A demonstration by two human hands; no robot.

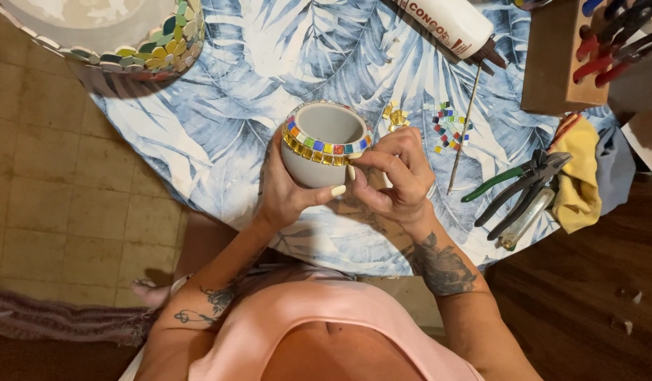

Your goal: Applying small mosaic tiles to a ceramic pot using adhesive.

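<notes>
left hand [287, 187] wraps the pot [324, 144], mid frame | right hand [395, 173] pinches a tile [355, 155] at its rim | loose tiles [449, 127] right

The glue bottle [449, 25] and the big mosaic bowl [128, 35] run off the top edge; the left hand [287, 190] hides the small pot's [324, 141] underside.
</notes>
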